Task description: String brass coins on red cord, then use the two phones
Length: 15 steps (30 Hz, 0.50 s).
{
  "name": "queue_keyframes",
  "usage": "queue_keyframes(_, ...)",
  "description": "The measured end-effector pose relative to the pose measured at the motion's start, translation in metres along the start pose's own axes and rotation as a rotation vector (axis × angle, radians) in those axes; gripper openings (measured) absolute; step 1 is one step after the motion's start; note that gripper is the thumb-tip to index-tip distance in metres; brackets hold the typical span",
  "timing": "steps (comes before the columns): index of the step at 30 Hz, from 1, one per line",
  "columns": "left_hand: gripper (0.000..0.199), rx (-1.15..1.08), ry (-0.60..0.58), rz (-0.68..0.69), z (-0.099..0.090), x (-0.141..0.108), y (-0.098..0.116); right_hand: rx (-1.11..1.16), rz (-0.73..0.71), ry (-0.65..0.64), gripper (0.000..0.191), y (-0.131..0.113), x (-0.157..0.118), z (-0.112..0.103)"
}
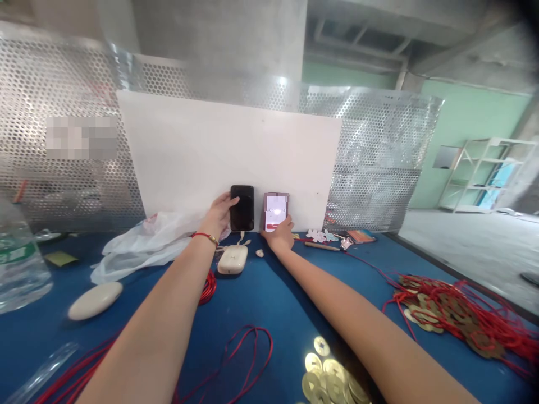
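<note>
Well, in the head view you are pinching the black phone (242,209) by its left edge with your left hand (219,215), the thumb lying across its front. Your right hand (281,234) is curling about the lower right of the lit phone (276,210); whether it is pinching it, you cannot tell from here. Both phones are standing upright, side by side and apart, before the white board (236,146).

A pale rounded device (233,260) is lying just in front of the black phone (a short cable (241,238) is showing between them). Gold coins (332,379) are lying near your right forearm, and red cords (467,314) are tangling over more coins at the far right. Beyond your left forearm, a plastic bag (141,247) is lying crumpled, while a clear bottle (19,261) is standing at the left edge.
</note>
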State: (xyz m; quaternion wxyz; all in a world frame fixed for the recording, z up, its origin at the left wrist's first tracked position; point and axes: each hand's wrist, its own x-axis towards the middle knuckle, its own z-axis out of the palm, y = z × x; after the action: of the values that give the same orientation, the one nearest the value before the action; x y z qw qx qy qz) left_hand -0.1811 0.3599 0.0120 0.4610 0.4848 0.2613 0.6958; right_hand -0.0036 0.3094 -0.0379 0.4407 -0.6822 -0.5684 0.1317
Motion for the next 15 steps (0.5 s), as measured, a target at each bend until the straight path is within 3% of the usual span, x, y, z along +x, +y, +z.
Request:
queue_keyframes(3, 0.046, 0.024, -0.006, -0.024, 0.002, -0.001, -0.004, -0.006, -0.084, 0.13, 0.088, 0.001, -0.001, -0.003)
queue_keyframes(7, 0.045, 0.084, -0.125, -0.124, 0.001, -0.006, -0.009, -0.002, -0.399, 0.266, 0.06, -0.002, -0.01, -0.01)
queue_keyframes(11, 0.043, 0.086, -0.118, -0.129, -0.002, -0.008, -0.008, -0.112, -0.686, 0.151, 0.053, -0.009, -0.019, -0.011)
queue_keyframes(15, 0.037, 0.082, -0.089, -0.141, -0.008, -0.006, -0.004, -0.35, -0.937, -0.134, 0.043, -0.012, -0.023, -0.007)
